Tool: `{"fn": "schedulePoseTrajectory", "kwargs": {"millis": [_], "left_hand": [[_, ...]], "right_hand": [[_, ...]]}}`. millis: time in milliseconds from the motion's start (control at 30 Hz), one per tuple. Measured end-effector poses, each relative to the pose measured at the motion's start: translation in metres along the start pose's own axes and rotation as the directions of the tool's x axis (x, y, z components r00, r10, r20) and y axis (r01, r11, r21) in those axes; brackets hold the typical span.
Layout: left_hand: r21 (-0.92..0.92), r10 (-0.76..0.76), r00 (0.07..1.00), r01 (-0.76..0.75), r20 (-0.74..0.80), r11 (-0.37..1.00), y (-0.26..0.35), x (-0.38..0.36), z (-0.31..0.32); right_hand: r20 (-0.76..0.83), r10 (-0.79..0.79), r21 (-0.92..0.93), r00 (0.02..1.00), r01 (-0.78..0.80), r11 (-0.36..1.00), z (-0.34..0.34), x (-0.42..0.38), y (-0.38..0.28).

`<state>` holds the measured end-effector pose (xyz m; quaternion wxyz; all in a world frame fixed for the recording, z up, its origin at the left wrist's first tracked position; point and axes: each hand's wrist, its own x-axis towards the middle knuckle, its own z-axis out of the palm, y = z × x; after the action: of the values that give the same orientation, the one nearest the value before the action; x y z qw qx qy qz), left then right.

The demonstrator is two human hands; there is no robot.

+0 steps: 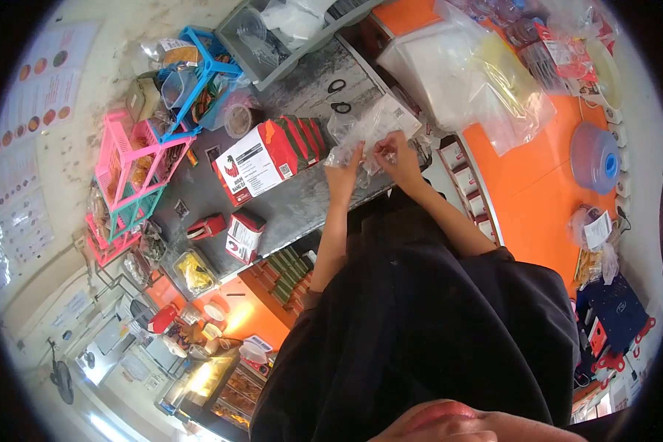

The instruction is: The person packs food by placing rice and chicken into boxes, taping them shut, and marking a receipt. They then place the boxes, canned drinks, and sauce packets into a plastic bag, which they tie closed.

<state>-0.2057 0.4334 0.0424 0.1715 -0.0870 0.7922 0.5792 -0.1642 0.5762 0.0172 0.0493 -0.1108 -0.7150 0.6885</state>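
Note:
Crinkled clear plastic bags [364, 131] lie bunched at the front edge of the dark worktop. My left hand [344, 175] pinches the plastic at its near side. Close beside it, my right hand [399, 160] has its fingers curled together on the same plastic. What exactly sits between the right fingertips is too small to make out. Left of my hands stands a row of red and white printed food boxes [276, 153]. Black-handled scissors [339, 97] rest on the worktop beyond the plastic.
A grey crate [294, 46] holds plastic items at the back. Pink and blue baskets [129, 151] with packets line the left side. A smaller printed box [243, 237] stands at the worktop's near left. Large clear plastic sheets [449, 70] lie by the orange counter [526, 173] at right.

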Motion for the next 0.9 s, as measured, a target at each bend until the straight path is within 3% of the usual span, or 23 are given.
{"fn": "schedulePoseTrajectory", "kwargs": {"millis": [33, 67, 133, 233, 500, 567, 633, 733, 900], "left_hand": [[-0.032, 0.072, 0.997, -0.073, -0.016, 0.997, -0.002, 0.0, 0.001], [-0.064, 0.147, 0.989, -0.149, -0.034, 0.987, 0.001, 0.0, 0.002], [0.002, 0.119, 0.993, -0.119, -0.021, 0.993, 0.005, -0.003, -0.001], [0.042, 0.097, 0.995, -0.097, -0.006, 0.994, -0.005, 0.0, 0.0], [0.044, 0.11, 0.994, -0.109, -0.013, 0.993, -0.01, 0.004, -0.002], [-0.02, 0.014, 1.0, -0.014, 0.011, 1.0, -0.008, 0.003, -0.001], [-0.04, 0.017, 1.0, -0.017, 0.008, 0.999, -0.007, 0.001, -0.001], [-0.038, 0.047, 0.999, -0.046, 0.012, 0.998, -0.017, 0.005, -0.003], [-0.03, 0.012, 1.0, -0.011, 0.006, 0.999, -0.009, 0.005, -0.001]], "right_hand": [[-0.04, -0.038, 0.142, 0.998, 0.043, 0.989, 0.0, 0.001, 0.005], [-0.041, -0.037, 0.144, 0.998, 0.043, 0.989, 0.001, 0.003, 0.0], [-0.037, 0.18, 0.51, 0.983, -0.136, 0.849, 0.005, 0.009, -0.009], [-0.078, 0.312, 0.543, 0.947, -0.222, 0.81, 0.008, 0.017, -0.004], [0.006, 0.329, 0.345, 0.944, -0.31, 0.886, -0.006, 0.014, -0.001], [0.005, 0.349, 0.34, 0.937, -0.329, 0.881, -0.007, 0.013, -0.003], [-0.01, 0.325, 0.258, 0.946, -0.311, 0.915, -0.007, 0.013, 0.001], [0.013, 0.3, 0.34, 0.954, -0.286, 0.896, -0.006, 0.012, 0.009], [0.039, 0.315, 0.26, 0.948, -0.314, 0.913, -0.008, 0.014, 0.005]]}}
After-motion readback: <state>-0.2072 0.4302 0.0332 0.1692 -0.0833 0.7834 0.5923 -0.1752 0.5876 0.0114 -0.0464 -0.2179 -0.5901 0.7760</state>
